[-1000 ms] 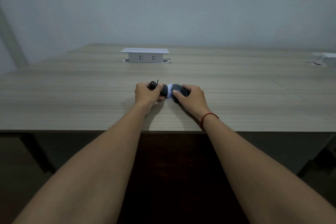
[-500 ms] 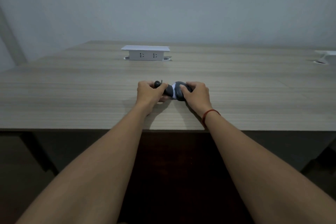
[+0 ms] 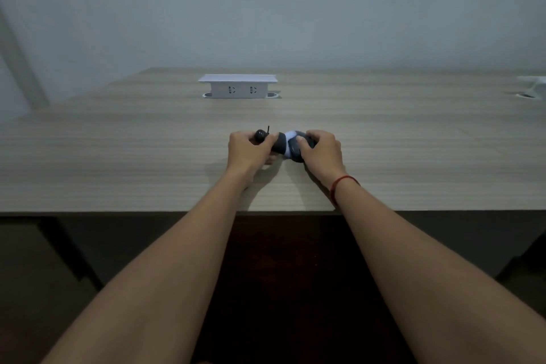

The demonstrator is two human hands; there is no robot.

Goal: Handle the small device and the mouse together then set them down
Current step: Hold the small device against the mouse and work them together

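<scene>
My left hand (image 3: 246,152) grips a small dark device (image 3: 263,136) with a thin black stub sticking up from its far end. My right hand (image 3: 322,151) holds a dark grey mouse (image 3: 295,149) with a pale patch on top. The two objects are pressed end to end between my hands, just above or on the wooden table (image 3: 118,162), near its front edge. My fingers hide most of both objects. A red string circles my right wrist.
A white socket box (image 3: 237,86) stands on the table farther back, in line with my hands. A second white fitting (image 3: 531,87) sits at the far right edge. The table's front edge runs just below my wrists, with dark space beneath.
Both hands have kept hold of the device and the mouse and shifted slightly right, staying pressed together. The pale patch on the mouse shows again between my hands.
</scene>
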